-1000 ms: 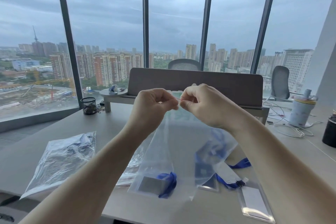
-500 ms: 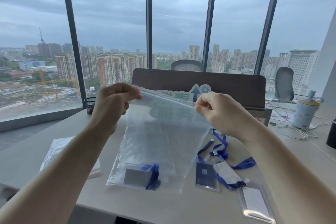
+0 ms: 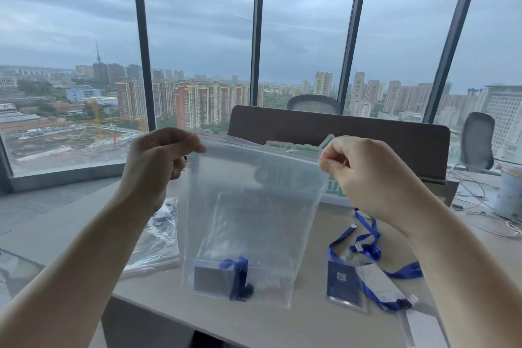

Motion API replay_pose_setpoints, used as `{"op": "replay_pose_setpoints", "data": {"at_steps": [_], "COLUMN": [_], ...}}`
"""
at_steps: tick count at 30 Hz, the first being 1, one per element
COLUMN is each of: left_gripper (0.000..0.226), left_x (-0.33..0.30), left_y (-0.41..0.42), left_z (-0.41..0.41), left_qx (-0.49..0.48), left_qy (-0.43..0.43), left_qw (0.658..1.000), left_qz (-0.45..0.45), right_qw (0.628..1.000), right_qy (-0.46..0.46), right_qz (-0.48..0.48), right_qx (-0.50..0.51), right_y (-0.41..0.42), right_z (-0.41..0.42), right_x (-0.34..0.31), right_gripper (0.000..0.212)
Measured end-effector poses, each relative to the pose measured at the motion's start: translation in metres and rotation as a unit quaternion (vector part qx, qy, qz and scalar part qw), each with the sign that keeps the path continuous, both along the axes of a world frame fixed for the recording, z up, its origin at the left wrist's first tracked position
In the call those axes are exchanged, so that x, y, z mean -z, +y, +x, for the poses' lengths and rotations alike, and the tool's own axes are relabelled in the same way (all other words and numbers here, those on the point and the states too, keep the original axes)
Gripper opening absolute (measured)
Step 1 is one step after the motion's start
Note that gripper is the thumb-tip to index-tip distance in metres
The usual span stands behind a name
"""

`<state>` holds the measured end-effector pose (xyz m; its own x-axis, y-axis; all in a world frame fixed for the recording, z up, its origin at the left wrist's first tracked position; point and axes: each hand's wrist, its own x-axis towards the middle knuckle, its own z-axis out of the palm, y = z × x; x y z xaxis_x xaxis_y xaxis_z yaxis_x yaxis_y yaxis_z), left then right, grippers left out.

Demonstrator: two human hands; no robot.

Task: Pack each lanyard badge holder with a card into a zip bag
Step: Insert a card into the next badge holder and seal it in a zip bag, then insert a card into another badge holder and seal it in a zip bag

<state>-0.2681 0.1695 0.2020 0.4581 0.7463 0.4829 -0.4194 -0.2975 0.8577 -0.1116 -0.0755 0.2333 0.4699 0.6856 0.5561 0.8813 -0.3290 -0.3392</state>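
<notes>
A person holds a clear zip bag (image 3: 251, 215) upright above a pale desk (image 3: 282, 325), the left hand (image 3: 158, 164) and right hand (image 3: 364, 175) each pinching a top corner of its red-lined seal. A badge holder (image 3: 214, 280) with a blue lanyard (image 3: 238, 277) sits at the bag's bottom. More lanyard badge holders (image 3: 364, 277) lie toward the desk's right edge (a packed bag (image 3: 158, 237) lies left). City towers (image 3: 197, 102) fill the windows.

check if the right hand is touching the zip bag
Touching. The head view shows the right hand pinching the zip bag at its top right corner, while the left hand pinches the other corner.
</notes>
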Motion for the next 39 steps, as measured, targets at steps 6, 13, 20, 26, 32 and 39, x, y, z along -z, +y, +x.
{"op": "replay_pose_setpoints", "data": {"at_steps": [6, 13, 20, 26, 32, 39], "left_gripper": [0.022, 0.012, 0.019, 0.012, 0.02, 0.03], "left_x": [0.014, 0.018, -0.01, 0.08, 0.183, 0.196], "left_y": [0.046, 0.143, 0.205, 0.21, 0.185, 0.138], "left_z": [-0.005, -0.002, -0.042, -0.083, -0.109, -0.095], "left_qx": [-0.027, -0.135, -0.195, -0.23, -0.226, -0.262], "left_qy": [0.005, 0.061, -0.014, 0.106, 0.321, 0.521], "left_qw": [0.999, 0.984, 0.979, 0.967, 0.92, 0.774], "left_qz": [-0.025, -0.103, -0.066, -0.037, 0.008, 0.247], "right_qw": [0.999, 0.999, 0.984, 0.985, 0.981, 0.979], "right_qy": [-0.01, -0.027, -0.048, -0.03, 0.019, 0.068], "right_qz": [-0.031, -0.024, 0.166, 0.094, -0.112, -0.148], "right_qx": [0.041, 0.033, -0.046, -0.139, -0.159, -0.121], "right_y": [0.065, 0.22, 0.311, 0.323, 0.294, 0.206], "right_z": [0.004, 0.025, 0.0, -0.006, -0.013, -0.005], "right_x": [0.006, 0.015, 0.0, 0.102, 0.209, 0.225], "right_gripper": [0.016, 0.017, 0.019, 0.015, 0.02, 0.026]}}
